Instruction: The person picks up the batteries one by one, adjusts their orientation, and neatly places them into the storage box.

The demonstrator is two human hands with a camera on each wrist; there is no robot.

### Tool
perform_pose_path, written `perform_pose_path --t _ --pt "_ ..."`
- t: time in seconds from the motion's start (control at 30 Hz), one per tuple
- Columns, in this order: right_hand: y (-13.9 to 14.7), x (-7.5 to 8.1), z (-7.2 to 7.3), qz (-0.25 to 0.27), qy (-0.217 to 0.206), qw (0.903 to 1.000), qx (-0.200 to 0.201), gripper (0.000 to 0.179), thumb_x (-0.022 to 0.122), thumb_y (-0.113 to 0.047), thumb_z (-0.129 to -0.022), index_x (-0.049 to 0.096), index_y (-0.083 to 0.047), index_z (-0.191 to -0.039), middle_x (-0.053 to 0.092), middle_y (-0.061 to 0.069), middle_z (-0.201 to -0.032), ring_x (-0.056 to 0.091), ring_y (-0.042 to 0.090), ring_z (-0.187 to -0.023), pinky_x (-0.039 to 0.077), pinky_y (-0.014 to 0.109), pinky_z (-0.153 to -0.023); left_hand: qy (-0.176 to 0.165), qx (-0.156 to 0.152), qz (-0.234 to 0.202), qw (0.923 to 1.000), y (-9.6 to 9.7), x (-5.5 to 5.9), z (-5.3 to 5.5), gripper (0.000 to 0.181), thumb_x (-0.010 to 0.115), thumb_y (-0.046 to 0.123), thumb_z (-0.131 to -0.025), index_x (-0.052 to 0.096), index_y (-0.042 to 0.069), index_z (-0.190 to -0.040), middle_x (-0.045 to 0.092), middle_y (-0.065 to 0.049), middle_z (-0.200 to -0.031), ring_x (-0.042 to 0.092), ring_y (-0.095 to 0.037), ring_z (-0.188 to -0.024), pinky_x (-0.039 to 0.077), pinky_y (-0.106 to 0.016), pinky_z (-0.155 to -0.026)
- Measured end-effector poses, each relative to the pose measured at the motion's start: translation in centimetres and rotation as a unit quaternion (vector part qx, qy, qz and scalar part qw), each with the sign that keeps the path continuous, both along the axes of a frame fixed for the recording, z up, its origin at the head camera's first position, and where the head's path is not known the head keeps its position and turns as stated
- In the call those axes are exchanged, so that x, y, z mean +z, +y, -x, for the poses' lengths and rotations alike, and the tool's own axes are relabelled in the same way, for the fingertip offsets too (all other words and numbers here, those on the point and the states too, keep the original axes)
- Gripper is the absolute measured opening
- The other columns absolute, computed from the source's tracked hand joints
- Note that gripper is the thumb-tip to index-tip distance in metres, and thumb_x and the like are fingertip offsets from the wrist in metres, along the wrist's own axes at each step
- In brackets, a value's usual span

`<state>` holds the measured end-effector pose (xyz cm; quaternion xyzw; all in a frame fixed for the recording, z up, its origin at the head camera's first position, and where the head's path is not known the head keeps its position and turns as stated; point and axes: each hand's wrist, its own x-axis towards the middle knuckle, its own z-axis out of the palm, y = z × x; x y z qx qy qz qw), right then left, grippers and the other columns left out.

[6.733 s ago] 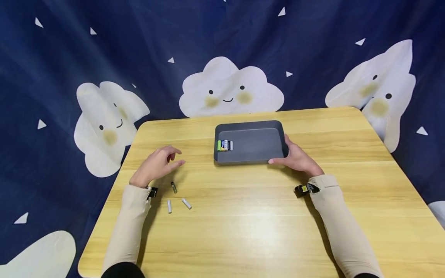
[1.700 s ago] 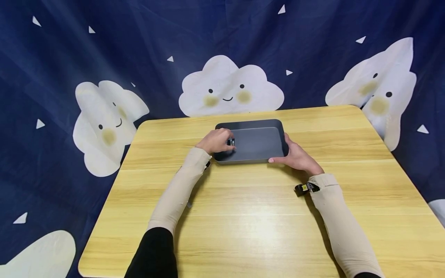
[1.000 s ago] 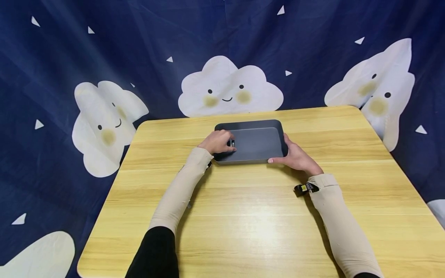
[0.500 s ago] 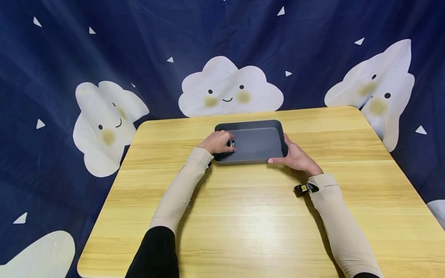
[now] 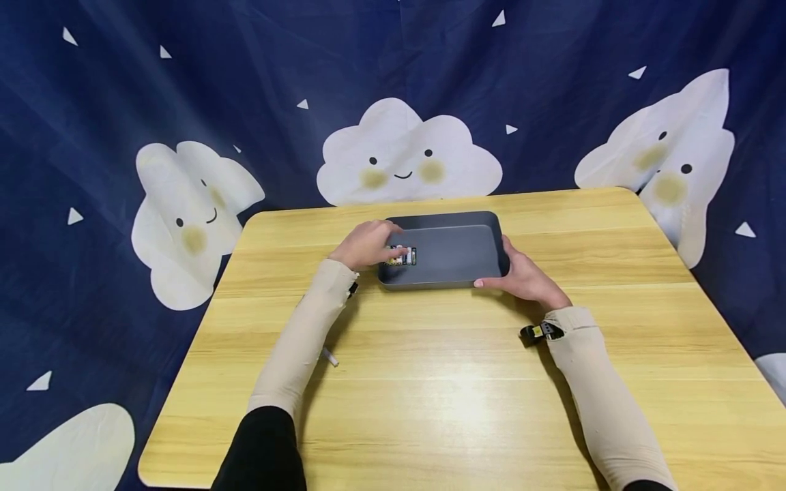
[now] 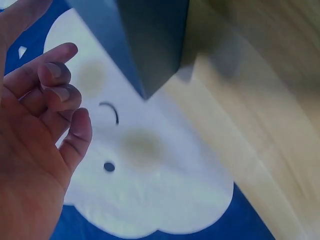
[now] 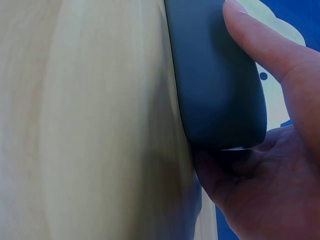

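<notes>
A shallow dark grey tray (image 5: pixel 457 256) stands near the back middle of the table. Inside its left end lies a row of several small batteries (image 5: pixel 410 256), partly covered by my left hand (image 5: pixel 367 244). That hand is over the tray's left edge, thumb and fingers apart; the left wrist view shows the palm with loosely bent fingers beside the tray's corner (image 6: pixel 145 55) and nothing held. My right hand (image 5: pixel 522 274) holds the tray's near right corner, thumb on the front wall and fingers around the right side. A white battery (image 5: pixel 330 356) lies on the table beside the left sleeve.
The wooden table (image 5: pixel 442 402) reaches back to a dark blue curtain (image 5: pixel 264 61) printed with white clouds. My left forearm (image 5: pixel 295 361) crosses the table's left part and hides what lies under it. A small black wrist camera (image 5: pixel 533 334) sits at the right cuff.
My left hand came from the left table area into the tray, stayed at the batteries, and now has drawn back left, uncovering a longer battery row. My right hand has stayed on the tray.
</notes>
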<state>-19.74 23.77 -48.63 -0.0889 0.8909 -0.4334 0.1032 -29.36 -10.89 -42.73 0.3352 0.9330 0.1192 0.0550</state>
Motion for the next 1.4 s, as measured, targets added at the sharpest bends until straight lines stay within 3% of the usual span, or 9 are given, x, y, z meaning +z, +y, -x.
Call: perform_pose_path --t 0.07,0.17,0.5,0.7,1.0,1.4 --pt "0.0 -0.1 0.1 -0.002 -0.002 1.0000 -0.003 0.137 0.088 -0.051 -0.078 -0.010 -0.017 -0.167 0.024 0.025 -0.169 0.029 0.042 -0.155 0.026 0.061 -0.124 0.002 0.011 -0.014 0.9998 -0.9 0.6 -0.4 0.050 0.071 0.040 -0.097 0.068 0.005 -0.133 0.071 -0.010 -0.091 0.061 -0.023 -0.075 0.051 -0.039 -0.075" --pt "-0.1 0.0 0.1 -0.011 -0.006 0.9999 -0.003 0.137 0.087 -0.052 -0.079 -0.012 -0.015 -0.166 0.021 0.027 -0.170 0.027 0.044 -0.156 0.026 0.062 -0.123 0.013 0.024 -0.026 0.9993 -2.3 1.2 -1.0 0.047 0.070 0.040 -0.097 0.070 0.005 -0.130 0.061 -0.006 -0.080 0.052 -0.019 -0.069 0.042 -0.035 -0.067" --pt "0.1 0.2 -0.1 -0.024 -0.023 0.9994 -0.003 0.140 0.085 -0.055 -0.079 -0.017 -0.012 -0.164 0.012 0.025 -0.172 0.021 0.044 -0.158 0.025 0.062 -0.124 0.046 0.054 -0.042 0.9966 -7.1 2.2 -3.1 0.043 0.068 0.041 -0.099 0.073 0.007 -0.124 0.051 -0.003 -0.074 0.046 -0.018 -0.067 0.039 -0.034 -0.068" --pt "0.0 0.2 -0.1 -0.019 -0.019 0.9996 -0.002 0.138 0.085 -0.055 -0.080 -0.015 -0.013 -0.165 0.013 0.026 -0.171 0.021 0.045 -0.157 0.026 0.062 -0.124 0.043 0.061 -0.048 0.9961 -9.3 2.3 -5.2 0.038 0.068 0.041 -0.099 0.074 0.007 -0.117 0.048 -0.002 -0.072 0.043 -0.016 -0.063 0.038 -0.032 -0.065" --pt "-0.1 0.1 0.0 -0.021 -0.019 0.9996 -0.003 0.138 0.086 -0.055 -0.079 -0.014 -0.014 -0.165 0.014 0.025 -0.171 0.023 0.044 -0.157 0.027 0.062 -0.123 0.042 0.073 -0.031 0.9960 -11.4 1.0 -9.0 0.032 0.069 0.040 -0.099 0.074 0.010 -0.110 0.049 0.000 -0.073 0.043 -0.013 -0.063 0.037 -0.030 -0.060" --pt "0.1 0.2 0.0 -0.023 -0.019 0.9995 0.001 0.138 0.085 -0.055 -0.080 -0.017 -0.015 -0.164 0.013 0.025 -0.172 0.022 0.045 -0.157 0.027 0.063 -0.123 0.014 0.086 0.004 0.9962 -12.7 -1.2 -14.4 0.041 0.071 0.045 -0.096 0.076 0.007 -0.110 0.057 0.004 -0.072 0.047 -0.007 -0.059 0.044 -0.028 -0.061"
